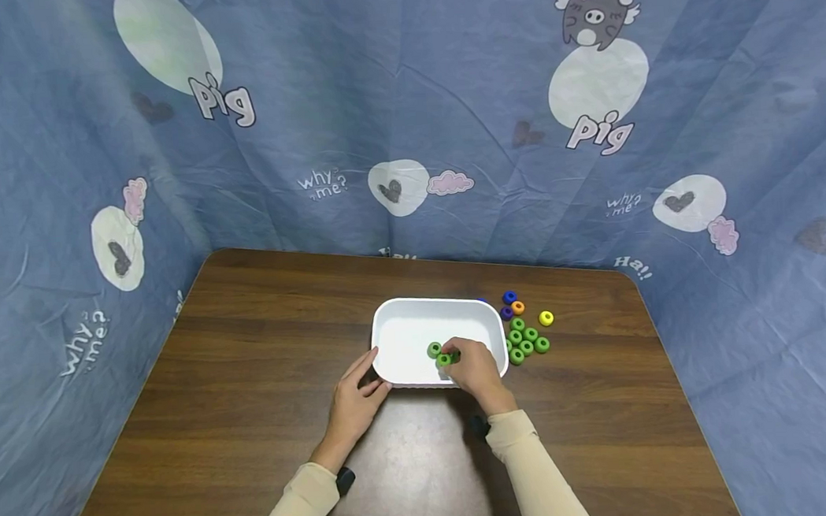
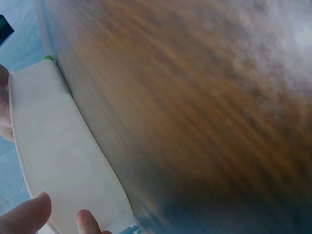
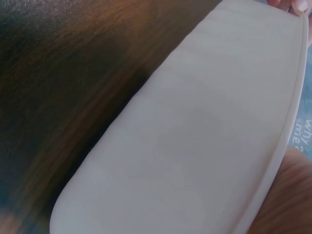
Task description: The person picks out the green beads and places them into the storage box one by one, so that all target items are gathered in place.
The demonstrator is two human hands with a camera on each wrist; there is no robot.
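Note:
A white rectangular tray [image 1: 403, 333] stands on the table. My left hand [image 1: 354, 404] is at its near left corner, the fairly straight fingers touching the left side and the thumb at the front wall. In the left wrist view, two fingertips [image 2: 36, 209] lie against the tray's outer wall. Inside the tray, my right hand [image 1: 475, 369] pinches a green ring-shaped bead [image 1: 444, 360] between thumb and fingers. Another green bead [image 1: 434, 350] lies just left of it, and the fingers partly cover a further one. In the right wrist view, the tray wall [image 3: 185, 126] hides the right fingertips.
Right of the tray lies a cluster of several green beads [image 1: 526, 347]. Behind them are blue beads [image 1: 510, 296], an orange bead [image 1: 519, 307] and a yellow bead [image 1: 546, 318]. The brown wooden table [image 1: 269, 338] meets a blue printed curtain [image 1: 346, 96] at the back and sides.

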